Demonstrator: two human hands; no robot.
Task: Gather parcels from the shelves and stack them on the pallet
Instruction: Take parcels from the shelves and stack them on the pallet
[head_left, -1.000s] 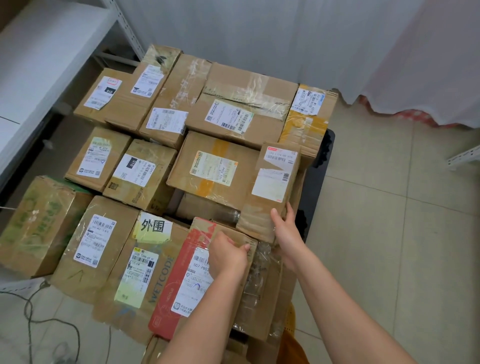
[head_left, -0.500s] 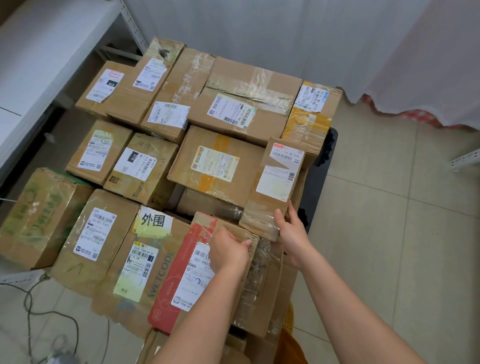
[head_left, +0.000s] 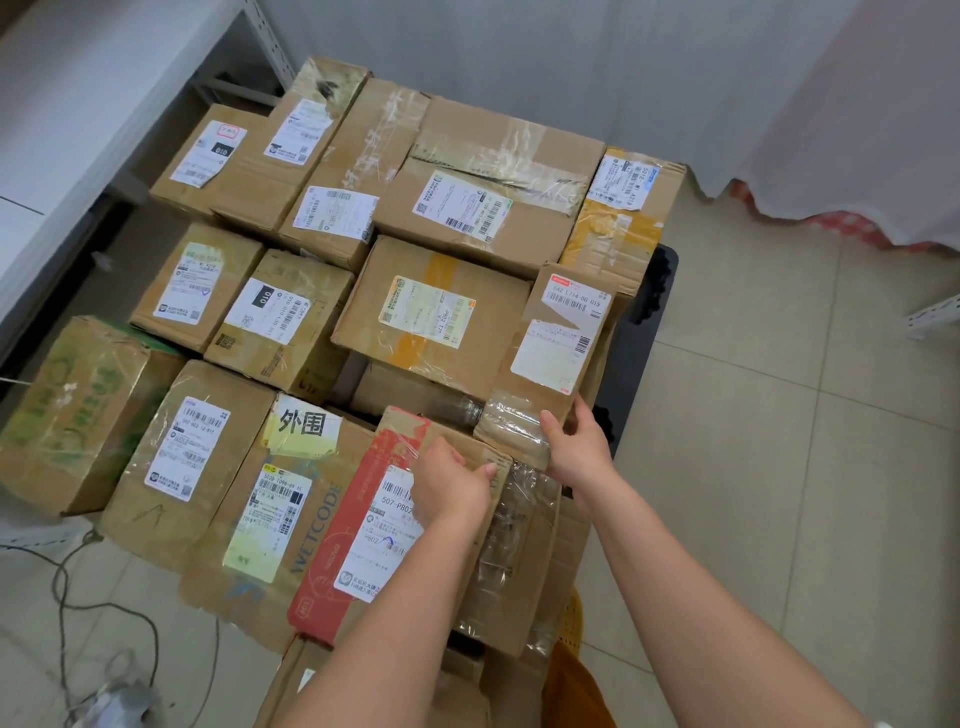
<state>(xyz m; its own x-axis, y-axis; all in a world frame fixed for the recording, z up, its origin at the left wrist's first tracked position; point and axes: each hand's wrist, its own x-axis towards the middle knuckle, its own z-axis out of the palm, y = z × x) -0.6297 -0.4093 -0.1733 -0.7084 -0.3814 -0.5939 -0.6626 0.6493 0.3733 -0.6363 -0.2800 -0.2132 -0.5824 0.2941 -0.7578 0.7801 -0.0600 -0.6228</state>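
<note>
At pallet's (head_left: 631, 358) right edge — hands grip: left (head_left: 451, 486) red-taped parcel (head_left: 358, 519), right (head_left: 574, 452) narrow parcel (head_left: 550, 358).

View, single: head camera, wide-angle. Position: above the near edge of the parcel stack (head_left: 395, 322), close. Facing: forward and steeply down. Coverage: stack centre-left; white shelf (head_left: 78, 130) beyond its left side; tiled floor (head_left: 805, 441) to its right; curtain (head_left: 675, 78) behind it.

We count fourteen cardboard parcels (head_left: 431, 332) whose tops show on one black pallet (head_left: 631, 358) – perhaps more hide beneath (the stack is layered) – plus two hands, left (head_left: 449, 486) and right (head_left: 576, 449).
</note>
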